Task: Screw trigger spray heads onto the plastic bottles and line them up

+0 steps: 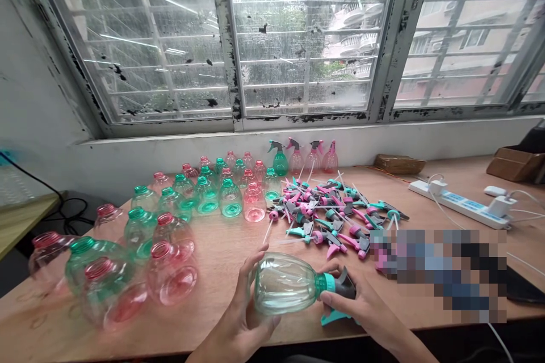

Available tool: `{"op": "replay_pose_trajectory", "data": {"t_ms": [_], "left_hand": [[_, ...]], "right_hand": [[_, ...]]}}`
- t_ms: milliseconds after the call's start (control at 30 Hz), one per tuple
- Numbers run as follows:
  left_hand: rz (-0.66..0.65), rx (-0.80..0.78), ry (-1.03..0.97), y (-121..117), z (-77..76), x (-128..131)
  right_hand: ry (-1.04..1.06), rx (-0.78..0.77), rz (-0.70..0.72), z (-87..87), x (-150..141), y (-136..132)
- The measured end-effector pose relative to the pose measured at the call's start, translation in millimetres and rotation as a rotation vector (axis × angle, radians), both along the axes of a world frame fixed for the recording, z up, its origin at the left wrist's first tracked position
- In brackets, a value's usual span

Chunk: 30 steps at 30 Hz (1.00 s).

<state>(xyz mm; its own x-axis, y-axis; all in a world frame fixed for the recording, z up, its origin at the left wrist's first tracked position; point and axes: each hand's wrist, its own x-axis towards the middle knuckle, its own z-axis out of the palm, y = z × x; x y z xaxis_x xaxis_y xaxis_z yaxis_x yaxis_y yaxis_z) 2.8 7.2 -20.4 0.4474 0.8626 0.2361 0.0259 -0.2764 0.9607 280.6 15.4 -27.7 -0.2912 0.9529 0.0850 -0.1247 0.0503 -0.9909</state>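
A clear green spray bottle lies sideways between my two hands, its base to the left and its neck to the right. My left hand is wrapped around the base end. At the neck, my right hand grips the teal collar of a black and teal spray head, which sits on the bottle's mouth. How tightly the collar is seated I cannot tell. Just beyond my hands lies a heap of loose pink, teal and grey spray heads with white tubes.
Many open pink and green bottles stand on the left of the wooden table. Several bottles with spray heads line the wall. At right are a power strip, a brown package, a cardboard box and a blurred patch.
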Motion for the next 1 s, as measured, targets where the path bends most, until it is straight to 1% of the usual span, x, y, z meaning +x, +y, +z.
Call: {"op": "replay_pose_trajectory", "data": {"t_ms": [67, 167, 233, 433, 533, 833, 1000], "left_hand": [[-0.013, 0.0, 0.053, 0, 1.4, -2], [0.003, 0.023, 0.131, 0, 1.2, -3], [0.006, 0.03, 0.15, 0, 1.3, -3], [-0.049, -0.029, 0.022, 0, 9.0, 2], [-0.047, -0.051, -0.025, 1, 10.3, 3], [0.015, -0.016, -0.025, 2, -2.3, 0], [0.001, -0.006, -0.052, 1, -2.6, 0]], "right_hand": [[0.005, 0.009, 0.004, -2.0, 1, 0], [0.011, 0.016, 0.023, -5.0, 1, 1], [0.011, 0.017, 0.018, -6.6, 2, 2], [0.014, 0.029, 0.007, -8.0, 0, 2], [0.003, 0.028, -0.005, -6.6, 0, 1], [-0.012, 0.004, -0.018, 1.4, 0, 0], [0.004, 0.005, -0.017, 0.7, 0, 0]]}}
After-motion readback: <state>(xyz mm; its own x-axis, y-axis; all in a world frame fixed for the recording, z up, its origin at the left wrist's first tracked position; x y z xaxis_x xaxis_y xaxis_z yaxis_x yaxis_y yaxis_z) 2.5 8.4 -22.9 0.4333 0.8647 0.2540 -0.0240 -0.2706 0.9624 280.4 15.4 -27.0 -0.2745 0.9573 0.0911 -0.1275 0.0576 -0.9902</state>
